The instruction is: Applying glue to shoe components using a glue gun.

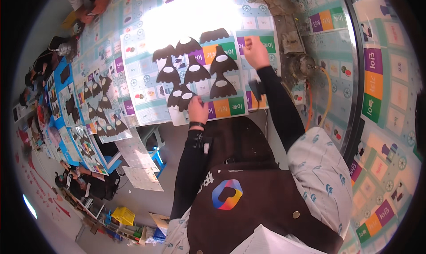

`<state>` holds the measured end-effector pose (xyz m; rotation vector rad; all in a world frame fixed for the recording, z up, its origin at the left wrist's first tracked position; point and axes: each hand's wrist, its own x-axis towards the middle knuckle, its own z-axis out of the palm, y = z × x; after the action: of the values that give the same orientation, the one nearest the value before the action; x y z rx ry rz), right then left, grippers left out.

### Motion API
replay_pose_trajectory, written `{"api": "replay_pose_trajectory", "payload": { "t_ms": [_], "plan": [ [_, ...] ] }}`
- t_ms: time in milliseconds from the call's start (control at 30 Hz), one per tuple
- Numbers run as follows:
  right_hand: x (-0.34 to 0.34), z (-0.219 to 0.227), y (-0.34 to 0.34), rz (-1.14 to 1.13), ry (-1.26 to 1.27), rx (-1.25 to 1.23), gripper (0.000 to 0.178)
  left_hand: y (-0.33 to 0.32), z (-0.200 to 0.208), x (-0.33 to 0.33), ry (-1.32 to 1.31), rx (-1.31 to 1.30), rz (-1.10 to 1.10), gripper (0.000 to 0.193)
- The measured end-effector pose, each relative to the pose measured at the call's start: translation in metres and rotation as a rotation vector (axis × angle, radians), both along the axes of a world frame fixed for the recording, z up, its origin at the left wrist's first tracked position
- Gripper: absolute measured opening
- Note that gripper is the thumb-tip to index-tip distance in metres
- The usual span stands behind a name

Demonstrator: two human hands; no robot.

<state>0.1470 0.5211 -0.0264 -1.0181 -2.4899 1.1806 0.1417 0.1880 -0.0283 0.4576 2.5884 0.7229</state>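
Several dark brown, scalloped cutouts, many with a white oval, lie on a printed sheet [148,107] on the table before me. At the sheet's near edge my left hand [198,110] has its fingers curled against the rim of a dark scalloped cutout [184,102]. Right of it lies another scalloped cutout [222,88], apart from both hands. Further off, my right hand [256,52] hovers over the right side of the sheet, fingers closed together. Anything inside its fingers is too small to make out.
A worn metal fixture [306,65] with a yellow hose [329,92] stands to the right. Left of me, another sheet of dark cutouts [104,105] lies on the table. Other people work at the far left; a yellow basket [123,216] sits lower left.
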Motion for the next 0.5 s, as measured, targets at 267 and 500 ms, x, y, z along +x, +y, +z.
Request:
{"api": "replay_pose_trajectory", "payload": {
  "t_ms": [267,500],
  "plan": [
    [0.201,0.021,-0.047,0.077,-0.638,0.335,0.059,0.059,-0.010,-0.003,-0.036,-0.244,-0.101,0.032],
    [0.201,0.001,-0.039,0.166,-0.508,0.338,0.058,0.060,-0.008,0.000,-0.271,-0.297,-0.218,0.028]
  ]
}}
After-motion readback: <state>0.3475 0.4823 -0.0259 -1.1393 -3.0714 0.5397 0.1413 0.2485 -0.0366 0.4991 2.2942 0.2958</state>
